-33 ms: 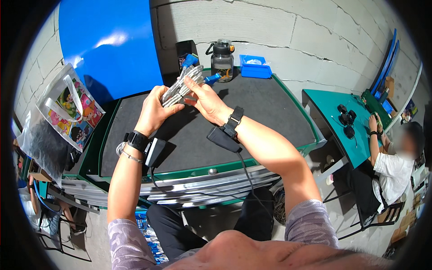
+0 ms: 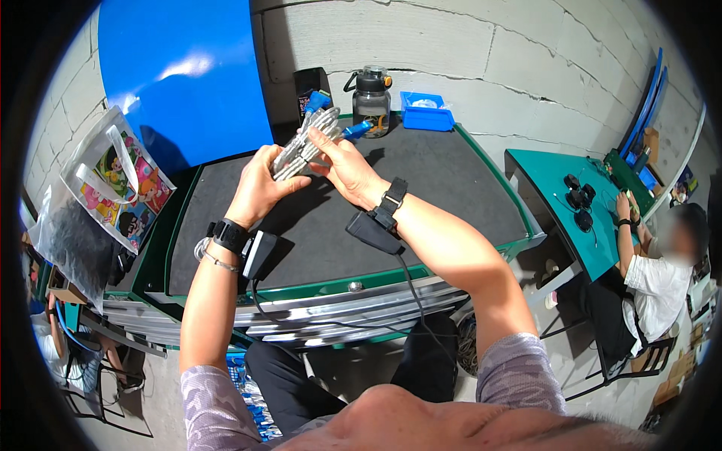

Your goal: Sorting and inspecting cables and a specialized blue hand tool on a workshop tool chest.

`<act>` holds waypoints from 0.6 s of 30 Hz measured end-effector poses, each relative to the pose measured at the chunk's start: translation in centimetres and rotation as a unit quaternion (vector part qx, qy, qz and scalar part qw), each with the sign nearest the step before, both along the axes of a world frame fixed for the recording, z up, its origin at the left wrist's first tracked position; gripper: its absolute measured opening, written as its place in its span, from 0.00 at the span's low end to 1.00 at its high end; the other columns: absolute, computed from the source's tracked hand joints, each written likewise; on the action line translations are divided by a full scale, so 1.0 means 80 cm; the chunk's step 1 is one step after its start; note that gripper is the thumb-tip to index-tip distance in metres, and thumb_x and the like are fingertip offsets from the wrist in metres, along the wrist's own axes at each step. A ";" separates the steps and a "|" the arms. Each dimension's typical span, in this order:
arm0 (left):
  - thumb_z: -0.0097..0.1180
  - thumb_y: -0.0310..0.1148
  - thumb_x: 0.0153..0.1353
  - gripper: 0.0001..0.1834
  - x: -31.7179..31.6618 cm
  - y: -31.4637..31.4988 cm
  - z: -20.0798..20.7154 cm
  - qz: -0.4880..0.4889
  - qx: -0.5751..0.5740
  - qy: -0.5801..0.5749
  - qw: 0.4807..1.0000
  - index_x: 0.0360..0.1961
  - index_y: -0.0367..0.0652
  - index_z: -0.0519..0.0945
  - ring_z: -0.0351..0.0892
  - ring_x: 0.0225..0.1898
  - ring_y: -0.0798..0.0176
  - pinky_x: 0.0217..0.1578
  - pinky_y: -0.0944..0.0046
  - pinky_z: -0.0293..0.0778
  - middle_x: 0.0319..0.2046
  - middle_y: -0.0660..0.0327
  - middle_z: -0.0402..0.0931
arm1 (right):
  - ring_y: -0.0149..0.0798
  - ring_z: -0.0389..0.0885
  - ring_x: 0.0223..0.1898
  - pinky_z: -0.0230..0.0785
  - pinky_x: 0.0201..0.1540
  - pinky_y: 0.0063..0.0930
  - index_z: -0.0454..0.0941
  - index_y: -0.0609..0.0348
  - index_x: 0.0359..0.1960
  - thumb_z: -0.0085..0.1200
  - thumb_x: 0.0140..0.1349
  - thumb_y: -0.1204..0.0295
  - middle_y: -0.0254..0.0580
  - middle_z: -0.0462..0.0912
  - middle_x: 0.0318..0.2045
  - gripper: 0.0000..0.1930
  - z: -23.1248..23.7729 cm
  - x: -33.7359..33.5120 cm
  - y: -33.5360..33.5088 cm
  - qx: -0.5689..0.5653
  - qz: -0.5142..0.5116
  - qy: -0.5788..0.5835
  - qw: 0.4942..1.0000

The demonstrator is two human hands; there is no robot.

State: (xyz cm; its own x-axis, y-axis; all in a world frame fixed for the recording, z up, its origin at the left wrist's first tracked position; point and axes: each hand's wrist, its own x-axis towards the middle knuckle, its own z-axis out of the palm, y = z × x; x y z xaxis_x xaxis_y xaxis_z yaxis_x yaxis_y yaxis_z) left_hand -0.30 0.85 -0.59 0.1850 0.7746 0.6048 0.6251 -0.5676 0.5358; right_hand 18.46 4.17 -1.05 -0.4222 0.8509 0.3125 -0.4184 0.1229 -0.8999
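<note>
Over the far half of the dark-topped workbench (image 2: 421,195), I hold a coiled pale grey cable (image 2: 307,144) in both hands. Its loops are gathered into a long bundle, tilted up to the right. One blue plug (image 2: 317,100) sticks up at the far end, and another blue plug (image 2: 356,131) points out to the right. My left hand (image 2: 259,180) is closed around the near left end of the bundle. From the right, my right hand (image 2: 346,165) grips it, thumb on top; some of its fingers are hidden beneath.
Behind the cable stand a dark box (image 2: 310,81), a clear bottle (image 2: 371,101) and a blue tray (image 2: 427,113). A blue panel (image 2: 184,83) rises at the back left, beside a printed bag (image 2: 124,180). A person (image 2: 654,286) sits at a green table (image 2: 545,180) on the right.
The cable bundle has turned very slightly in my hands, and its right-hand plug sits a touch higher. My forearms have stayed in place.
</note>
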 end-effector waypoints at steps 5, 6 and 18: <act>0.75 0.40 0.48 0.28 0.003 -0.003 -0.004 -0.168 -0.150 -0.036 0.974 0.45 0.36 0.76 0.77 0.40 0.64 0.44 0.64 0.73 0.37 0.58 0.78 | 0.28 0.80 0.43 0.71 0.45 0.27 0.75 0.55 0.51 0.53 0.68 0.59 0.35 0.82 0.41 0.16 0.003 0.004 0.004 0.023 -0.008 0.046 0.999; 0.75 0.40 0.48 0.28 0.002 -0.003 -0.004 -0.161 -0.147 -0.032 0.975 0.45 0.36 0.76 0.77 0.40 0.64 0.44 0.64 0.73 0.37 0.58 0.78 | 0.29 0.81 0.42 0.72 0.44 0.27 0.75 0.56 0.51 0.53 0.68 0.60 0.35 0.82 0.41 0.16 0.004 0.005 0.005 0.030 0.006 0.048 0.998; 0.67 0.32 0.56 0.20 -0.003 -0.002 -0.007 -0.190 -0.216 0.020 0.957 0.47 0.37 0.77 0.79 0.47 0.63 0.50 0.61 0.73 0.42 0.57 0.81 | 0.35 0.79 0.48 0.73 0.51 0.30 0.76 0.61 0.49 0.63 0.61 0.69 0.41 0.81 0.43 0.17 0.002 0.005 0.005 0.004 0.069 0.044 0.997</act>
State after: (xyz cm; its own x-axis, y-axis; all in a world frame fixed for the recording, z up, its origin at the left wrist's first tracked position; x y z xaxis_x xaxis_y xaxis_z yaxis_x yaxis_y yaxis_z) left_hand -0.52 0.67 -1.12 0.5200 0.8228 0.2292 0.4429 -0.4892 0.7514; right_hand 18.89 4.60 -0.92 -0.5054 0.7841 0.3604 -0.5097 0.0658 -0.8579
